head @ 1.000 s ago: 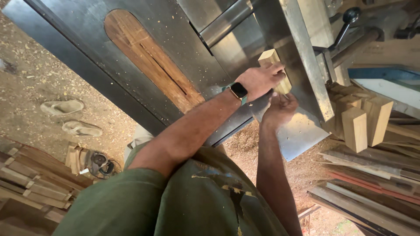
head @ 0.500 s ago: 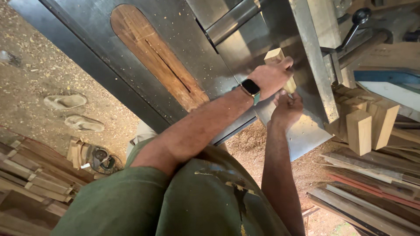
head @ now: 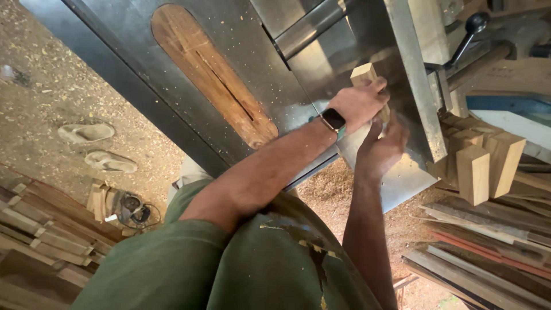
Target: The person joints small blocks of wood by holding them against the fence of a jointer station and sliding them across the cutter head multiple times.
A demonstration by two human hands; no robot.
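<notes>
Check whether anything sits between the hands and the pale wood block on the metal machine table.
Nothing visible does. The left hand lies on top of the wood block, and the right hand touches it from below, by the metal table. The upright fence stands beside the block, not between.

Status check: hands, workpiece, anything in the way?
Left hand on top of wood block, right hand at its near end. Block on machine table, beside metal fence.

I am looking at a woodworking shop. The steel saw table (head: 132, 51) carries a wooden insert (head: 206, 74) with a blade slot. Sawdust (head: 40, 74) covers the floor. Cut blocks (head: 482, 166) and stacked boards (head: 488, 241) lie right; more offcuts (head: 34, 229) lie left.
</notes>
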